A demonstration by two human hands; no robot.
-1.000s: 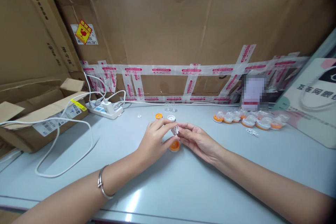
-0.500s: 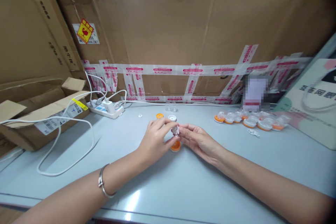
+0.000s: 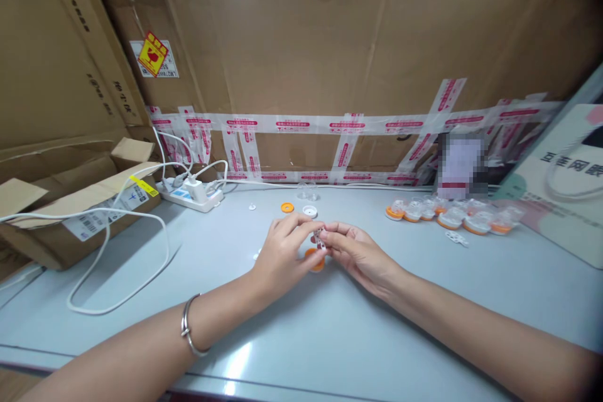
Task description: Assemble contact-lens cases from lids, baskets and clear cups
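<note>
Cardboard-walled tabletop (image 3: 330, 326). Your left hand (image 3: 282, 257) and right hand (image 3: 358, 254) meet; fingers of both clamped on small white part (image 3: 319, 238), orange cap (image 3: 315, 260) steadied just beneath fingertips.

Two hands (image 3: 282, 254), two orange rings (image 3: 287, 207), one power strip (image 3: 191, 196).

A white power strip (image 3: 191, 196) with trailing white cables (image 3: 117, 251) lies on the pale grey tabletop (image 3: 330, 339), beside an open brown cardboard box (image 3: 70, 213); taped cardboard sheets (image 3: 330, 44) stand behind.
</note>
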